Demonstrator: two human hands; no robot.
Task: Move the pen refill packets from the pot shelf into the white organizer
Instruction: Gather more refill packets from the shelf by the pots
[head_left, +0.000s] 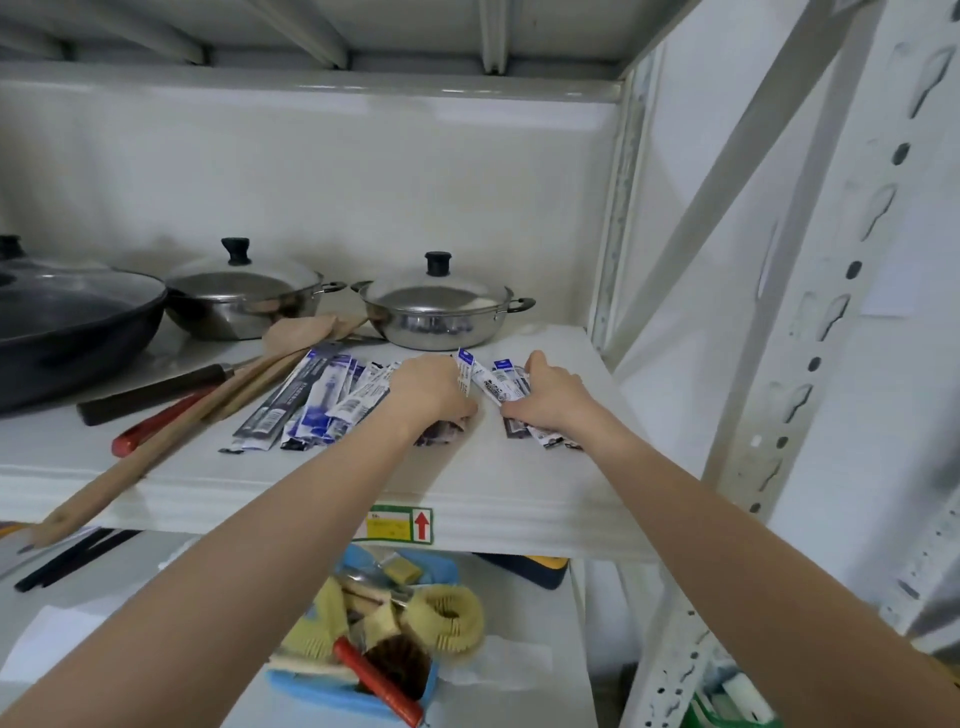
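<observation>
White metal racking fills the view, and its middle shelf (519, 467) is seen from above with two bare arms reaching onto it. Pen refill packets (311, 400) are spread in a loose fan on the shelf board, in front of a lidded steel pot (441, 306). The left hand (428, 389) is laid palm-down over the middle of the fan, its fingers curled round several packets, whose dark ends show beneath the wrist. The right hand (550, 395) is set just beside it, fingers bent round a second bundle of packets (496, 382), whose white and blue tops stand up between the two hands. A second lidded pot (241, 291) and a dark pan (67, 332) are placed further left, with wooden-handled utensils (156, 441) lying slantwise beside the packets. On the shelf below, a blue basket (322, 686) of brushes and scrubbers is seen. The white organizer cannot be seen.
</observation>
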